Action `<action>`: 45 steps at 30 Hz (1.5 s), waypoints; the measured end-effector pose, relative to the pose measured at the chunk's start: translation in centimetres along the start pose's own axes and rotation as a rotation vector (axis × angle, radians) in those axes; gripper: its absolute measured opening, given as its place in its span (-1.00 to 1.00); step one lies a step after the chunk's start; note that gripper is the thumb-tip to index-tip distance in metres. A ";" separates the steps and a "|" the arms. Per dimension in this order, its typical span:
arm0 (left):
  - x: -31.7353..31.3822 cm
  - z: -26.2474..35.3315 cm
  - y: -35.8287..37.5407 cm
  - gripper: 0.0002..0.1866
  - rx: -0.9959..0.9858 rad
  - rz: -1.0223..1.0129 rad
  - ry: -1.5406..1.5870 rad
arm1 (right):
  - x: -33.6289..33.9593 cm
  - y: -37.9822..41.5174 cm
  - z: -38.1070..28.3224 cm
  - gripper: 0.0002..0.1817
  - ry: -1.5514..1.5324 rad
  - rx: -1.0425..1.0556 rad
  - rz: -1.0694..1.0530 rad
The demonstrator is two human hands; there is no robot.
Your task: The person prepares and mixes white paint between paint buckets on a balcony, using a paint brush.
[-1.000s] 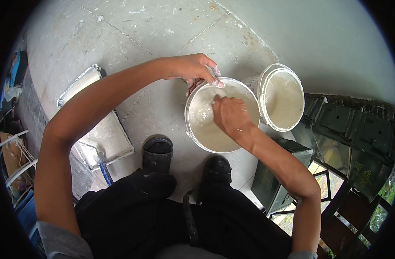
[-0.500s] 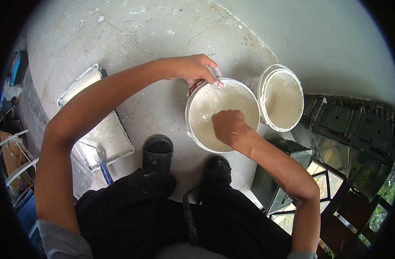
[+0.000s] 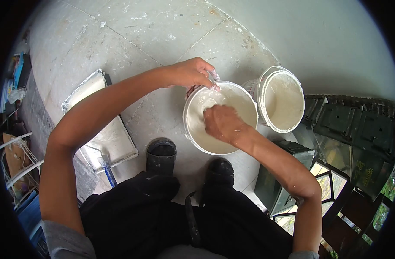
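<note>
Left hand: fingers smeared white, the hand point(image 3: 195, 77) clasps the far-left rim of the near bucket.
Right hand: curled into a fist, a little blurred, this hand point(image 3: 223, 123) is over the near bucket's mouth; whether it grips anything, I cannot tell.
Near bucket: white plastic, creamy white liquid inside, the bucket point(image 3: 245, 103) stands on the tiled floor point(image 3: 163, 39) ahead of the feet.
Second bucket: just right of the first, this one point(image 3: 261, 103) has a white-crusted rim and its handle up behind.
Roller tray: left of the feet, the paint tray point(image 3: 119, 140) carries a blue-handled roller point(image 3: 109, 172).
Feet: dark slippers point(image 3: 161, 149).
Right side: a dark-green metal box point(image 3: 271, 185).
</note>
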State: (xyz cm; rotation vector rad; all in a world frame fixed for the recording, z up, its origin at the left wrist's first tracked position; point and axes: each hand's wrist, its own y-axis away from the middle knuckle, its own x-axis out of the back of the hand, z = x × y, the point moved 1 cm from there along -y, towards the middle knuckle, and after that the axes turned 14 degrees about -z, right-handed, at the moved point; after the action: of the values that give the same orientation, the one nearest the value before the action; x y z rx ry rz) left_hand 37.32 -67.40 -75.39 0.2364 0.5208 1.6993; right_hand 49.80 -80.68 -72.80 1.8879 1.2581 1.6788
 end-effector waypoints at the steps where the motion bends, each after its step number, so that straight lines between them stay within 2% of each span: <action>1: 0.3 0.0 0.5 -0.62 0.002 0.026 -0.017 | -0.1 0.0 0.2 -0.81 0.033 -0.051 0.047; 3: 0.9 0.8 2.1 -0.61 0.009 0.079 -0.055 | -0.4 -0.5 0.4 -0.81 0.096 -0.151 0.146; 4: 1.1 1.0 2.7 -0.61 0.026 0.133 -0.059 | -0.9 -0.4 0.1 -0.81 0.248 -0.183 0.108; 7: 1.1 1.6 3.8 -0.64 0.016 0.271 -0.080 | 0.1 -0.3 -1.2 -0.81 0.165 -0.079 -0.142; 9: 0.4 1.5 4.1 -0.68 -0.058 0.324 -0.101 | 1.1 -0.2 -1.7 -0.81 0.040 -0.004 -0.049; 11: 0.1 2.0 4.7 -0.63 -0.082 0.319 -0.241 | 1.8 -0.3 -1.9 -0.82 0.003 0.015 0.094; 12: -0.1 2.4 5.0 -0.60 -0.094 0.315 -0.311 | 1.3 -1.0 -1.5 -0.83 0.005 0.015 0.256; 15: 0.0 3.2 6.1 -0.52 -0.113 0.374 -0.421 | 0.8 -0.9 -2.1 -0.85 0.172 -0.133 0.246; 16: 0.1 3.4 6.3 -0.52 -0.100 0.375 -0.407 | 0.6 -0.9 -2.5 -0.85 0.184 -0.156 0.169; 20: -0.7 3.8 6.7 -0.52 -0.036 0.408 -0.317 | 1.3 -0.8 -2.7 -0.85 0.054 0.037 0.081; 23: -1.3 3.4 7.0 -0.54 -0.031 0.424 -0.268 | 1.2 -0.8 -2.8 -0.85 0.101 -0.055 0.277; 26: -1.8 3.0 7.1 -0.57 -0.052 0.456 -0.360 | 1.0 -0.7 -2.2 -0.85 0.134 -0.147 0.245; 29: -2.8 3.6 7.1 -0.62 -0.071 0.462 -0.417 | 0.4 -0.9 -2.3 -0.85 0.042 0.081 0.094; 30: -3.1 4.1 7.0 -0.64 -0.080 0.459 -0.420 | 0.5 -0.5 -2.5 -0.84 -0.055 0.171 0.167; 34: -4.2 4.6 7.2 -0.70 -0.159 0.478 -0.468 | 1.1 -1.3 -2.1 -0.82 0.056 0.097 0.409; 36: -3.9 3.8 6.9 -0.75 -0.239 0.489 -0.470 | 0.8 -1.1 -1.8 -0.83 0.104 -0.049 0.363; 37: -3.6 3.3 6.8 -0.77 -0.209 0.491 -0.456 | 0.7 -1.0 -1.8 -0.84 0.130 -0.121 0.340; 38: -3.3 3.1 6.7 -0.80 -0.181 0.491 -0.442 | 0.6 -1.1 -2.0 -0.85 0.081 -0.136 0.158; 41: -3.5 3.0 6.3 -0.86 -0.193 0.531 -0.422 | -0.4 -1.1 -3.0 -0.85 -0.037 0.090 0.075; 42: -3.8 3.1 6.1 -0.88 -0.212 0.551 -0.417 | -0.4 -1.0 -3.1 -0.83 -0.062 0.173 0.188; 45: -4.3 2.8 6.3 -0.89 -0.307 0.540 -0.490 | 0.8 -1.2 -2.8 -0.86 0.018 0.013 0.406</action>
State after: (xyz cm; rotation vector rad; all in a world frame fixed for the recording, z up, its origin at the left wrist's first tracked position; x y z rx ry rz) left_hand 33.85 -71.72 -69.47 0.5879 -0.1912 2.1170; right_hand 46.67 -80.27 -72.41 2.2556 0.9360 1.8826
